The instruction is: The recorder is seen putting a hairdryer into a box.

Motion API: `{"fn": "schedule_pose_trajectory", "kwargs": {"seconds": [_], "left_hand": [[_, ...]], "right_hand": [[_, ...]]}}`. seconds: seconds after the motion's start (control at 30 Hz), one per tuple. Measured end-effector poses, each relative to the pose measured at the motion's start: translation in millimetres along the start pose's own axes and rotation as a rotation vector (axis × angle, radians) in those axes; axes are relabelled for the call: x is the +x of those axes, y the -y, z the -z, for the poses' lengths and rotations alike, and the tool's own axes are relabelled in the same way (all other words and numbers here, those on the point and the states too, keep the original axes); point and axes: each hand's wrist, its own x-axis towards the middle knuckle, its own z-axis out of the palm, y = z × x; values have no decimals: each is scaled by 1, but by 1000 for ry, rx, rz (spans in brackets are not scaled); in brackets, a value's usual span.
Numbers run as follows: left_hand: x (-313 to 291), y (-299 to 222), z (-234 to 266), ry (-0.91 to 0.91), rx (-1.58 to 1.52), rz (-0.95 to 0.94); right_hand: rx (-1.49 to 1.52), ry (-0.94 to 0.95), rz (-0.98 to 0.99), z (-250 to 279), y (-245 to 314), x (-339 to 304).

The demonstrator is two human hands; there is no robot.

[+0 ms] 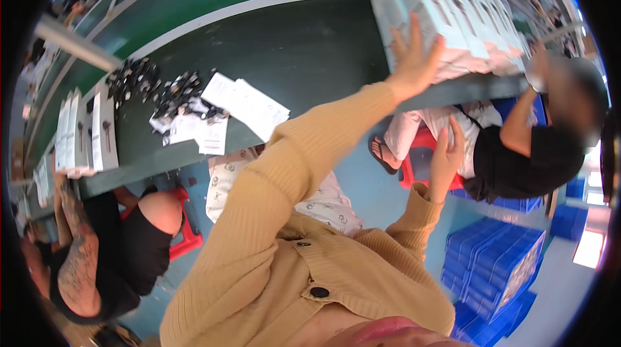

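Across the table reaches my left hand [416, 57], its fingers spread. Its fingertips are at the near left side of a row of upright white boxes [427, 1], each printed with a dark long-handled item. Whether they touch the boxes I cannot tell. My right hand [445, 161] is raised off the table's front edge at the right, fingers stretched and nothing visible in it. White printed leaflets [249, 106] lie in the left half of the table, with a heap of black coiled cables [181, 91] beside them.
The dark green table [304, 43] has a pale rail [259, 3] along its far side. More white boxes [103, 130] stand at the left end. Co-workers sit on red stools [185, 237] on both sides. Blue crates [491, 263] are stacked on the floor at the right.
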Motion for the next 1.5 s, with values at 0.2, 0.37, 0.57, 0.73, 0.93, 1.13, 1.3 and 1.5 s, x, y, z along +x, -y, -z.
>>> {"fn": "schedule_pose_trajectory", "kwargs": {"seconds": [0.2,0.37,0.57,0.73,0.93,1.13,1.3,1.5], "left_hand": [[36,29,-26,-14,136,-108],[5,-2,-1,122,43,22],[-86,-58,163,-79,232,-418],[-220,-108,371,-790,1002,-335],[-370,-35,559,-1074,1760,265],[-397,-19,541,-1071,1465,43],[-407,-33,454,-1206,895,-43],[-387,-37,355,-1028,161,-223]], "right_hand": [[-109,108,-13,-6,22,-2],[-234,128,-27,-18,57,-5],[-3,284,277,-68,88,-5],[76,718,560,-115,167,-36],[-82,841,1027,-186,195,-65],[-225,1054,992,-186,171,-64],[-216,967,1045,-181,157,-63],[-118,866,1106,-182,145,-71]]}}
